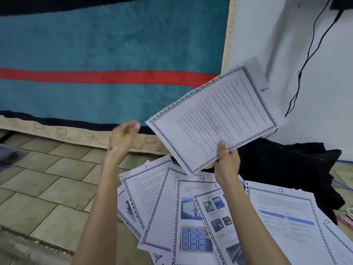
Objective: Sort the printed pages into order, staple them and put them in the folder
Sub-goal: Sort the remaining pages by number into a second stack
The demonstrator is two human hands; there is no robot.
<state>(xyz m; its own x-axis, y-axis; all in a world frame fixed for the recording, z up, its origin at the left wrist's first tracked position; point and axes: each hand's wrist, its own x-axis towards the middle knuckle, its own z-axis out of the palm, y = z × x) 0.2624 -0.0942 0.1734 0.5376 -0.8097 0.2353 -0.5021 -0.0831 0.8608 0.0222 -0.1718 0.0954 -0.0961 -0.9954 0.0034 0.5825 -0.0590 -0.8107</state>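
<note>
My right hand point(227, 161) grips the lower edge of a bordered text page point(214, 115) marked 6 in red, held up tilted in the air, with another sheet seemingly behind it. My left hand point(122, 138) is raised to the left of that page, blurred, fingers loosely curled and holding nothing. Below both arms several printed pages lie fanned on the floor: a page marked 7 point(141, 190), a page marked 15 point(191, 211) with blue pictures, a page marked 8 point(215, 211) with memory cards, and a page marked 12 point(286, 217) with blue bars. No stapler or folder is visible.
A teal blanket with a red stripe point(107, 54) hangs over a mattress edge ahead. Black cloth point(286, 161) lies at right behind the pages. A black cable point(305, 60) dangles down the white wall. Tiled floor point(47, 178) spreads to the left.
</note>
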